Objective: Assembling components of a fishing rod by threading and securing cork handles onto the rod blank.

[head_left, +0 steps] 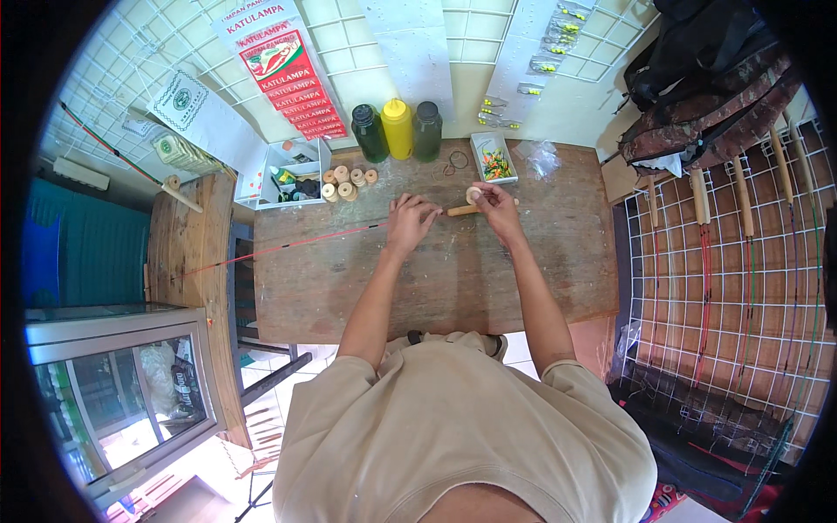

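A thin red fishing rod [305, 238] lies slantwise across the wooden table, its wooden handle [462, 210] toward the right. My left hand [411, 222] is over the rod just left of the handle, fingers curled and closed on it. Between the thumb and fingers of my right hand [499, 214] is a small pale wooden spool [472, 195], held just above the handle. The right hand's lower part covers some of the handle, whose end shows past it. Any line between the spool and the rod is too fine to make out.
Several wooden spools [346, 185] stand at the back left beside a white divided box [301, 166]. Behind are a yellow bottle [397, 131] and two dark green ones. A white tray [494, 159] of colourful floats and a plastic bag [539, 159] sit back right. Rods hang on the right rack.
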`<state>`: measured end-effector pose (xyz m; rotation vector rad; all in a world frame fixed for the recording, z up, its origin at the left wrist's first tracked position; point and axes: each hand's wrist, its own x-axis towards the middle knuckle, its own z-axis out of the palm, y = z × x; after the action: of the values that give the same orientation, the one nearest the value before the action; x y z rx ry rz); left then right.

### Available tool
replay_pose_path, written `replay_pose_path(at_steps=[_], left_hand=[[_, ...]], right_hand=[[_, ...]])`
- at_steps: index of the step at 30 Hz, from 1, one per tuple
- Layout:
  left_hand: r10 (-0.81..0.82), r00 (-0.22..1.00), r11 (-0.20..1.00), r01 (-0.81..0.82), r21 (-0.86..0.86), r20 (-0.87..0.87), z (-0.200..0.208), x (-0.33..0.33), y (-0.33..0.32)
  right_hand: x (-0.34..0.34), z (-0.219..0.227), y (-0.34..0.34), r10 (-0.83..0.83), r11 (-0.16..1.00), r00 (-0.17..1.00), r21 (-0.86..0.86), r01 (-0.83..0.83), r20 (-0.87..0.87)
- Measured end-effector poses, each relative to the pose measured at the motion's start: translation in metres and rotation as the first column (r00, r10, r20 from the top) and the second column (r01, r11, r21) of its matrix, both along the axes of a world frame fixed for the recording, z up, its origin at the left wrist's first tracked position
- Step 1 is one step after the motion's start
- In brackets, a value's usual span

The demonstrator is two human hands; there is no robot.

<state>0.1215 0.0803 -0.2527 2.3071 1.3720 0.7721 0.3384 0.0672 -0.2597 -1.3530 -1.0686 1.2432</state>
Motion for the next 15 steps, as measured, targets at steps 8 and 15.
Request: replay_pose_path(at_steps=[8, 15], left_hand=[[-0.042, 0.997, 0.998, 0.039, -0.045, -0.071, 0.006, 0.003, 0.000], [-0.060, 0.997, 0.993, 0.064, -0.095, 0.041, 0.025, 0.026, 0.009]], right_hand=[[-0.012, 0.010, -0.006, 0.017, 0.999, 0.972, -0.043, -0.028, -0.236], [-0.007, -0.004, -0.008, 0.037, 0.999, 0.989, 0.007, -0.036, -0.144]])
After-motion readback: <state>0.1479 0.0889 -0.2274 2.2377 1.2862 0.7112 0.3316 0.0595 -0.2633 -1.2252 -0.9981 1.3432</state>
